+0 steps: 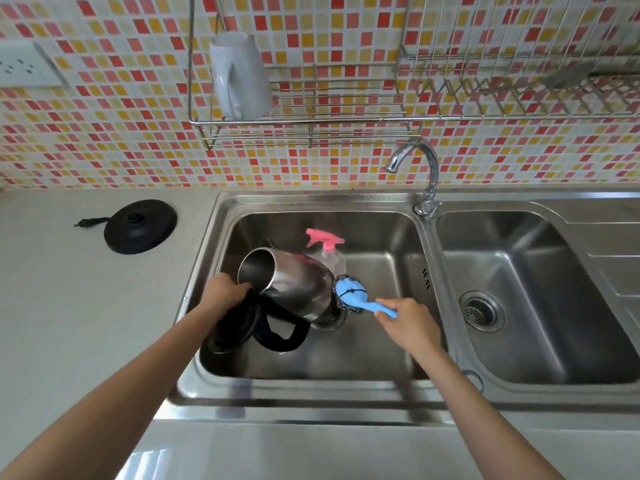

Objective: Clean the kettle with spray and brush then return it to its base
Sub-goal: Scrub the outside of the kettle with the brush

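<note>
Over the left sink basin (398, 237), the left hand (225, 294) is gripping the tilted steel kettle (291, 285) at its rim; the right hand (408, 318) is clasping the blue brush (356, 296), scrubbing beside that grip. Likely slick, rigid — the black handle below looks the surer hold.

Pale countertop (69, 306), left of the sink: round black kettle base (140, 226) lies flat near the tiled wall (104, 133), its cord and plug (86, 222) trailing left on the surface. Steel double sink (311, 400) is set into the counter, with a pink-triggered spray bottle (327, 252) in the left basin (381, 244) and a drain strainer (481, 311) in the right basin (519, 271). Wire rack (304, 123) on the wall carries a white mug (239, 76), mouth down.
</note>
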